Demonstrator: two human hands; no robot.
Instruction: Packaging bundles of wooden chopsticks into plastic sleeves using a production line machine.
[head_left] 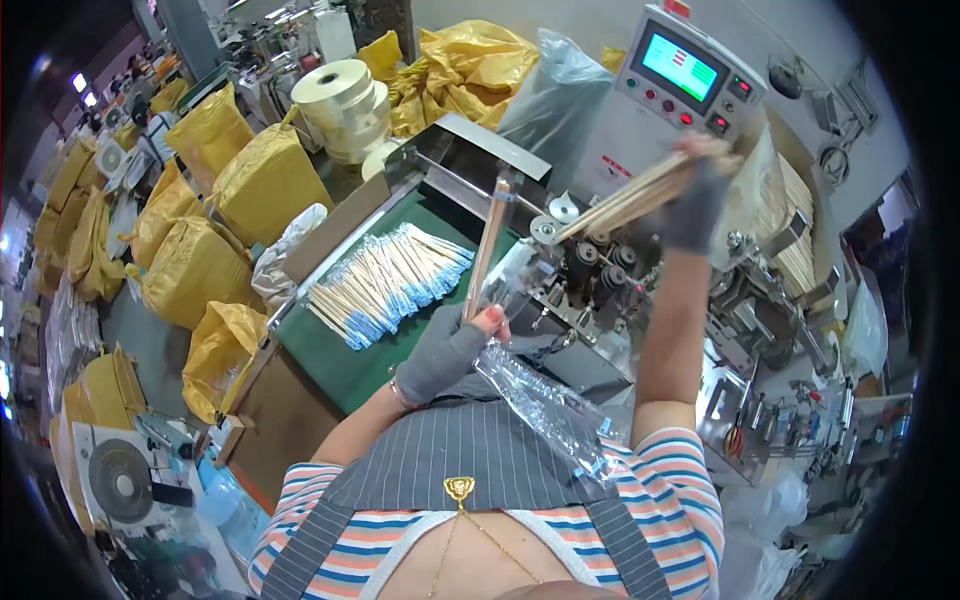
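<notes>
My left hand [445, 350], in a grey fingerless glove, is closed in front of my apron. It grips light wooden chopsticks [487, 250] that point up and away from me, and a crumpled strip of clear plastic wrapper [545, 405] hangs below the fingers. My right hand [700, 190], gloved alike and smeared by motion, is raised at the right. A bundle of bare wooden chopsticks [630, 197] juts from it to the lower left, over the machine's rollers [590, 260]. Wrapped chopsticks with blue-printed ends [395, 280] lie piled on the green conveyor belt [330, 375].
A control box [665, 90] with a lit screen and buttons stands beyond the rollers. More sticks [795, 230] fill a feeder at the right. Yellow sacks [265, 185] and white film rolls [340, 105] stand at the left and back. Metal machine parts [760, 270] crowd the right.
</notes>
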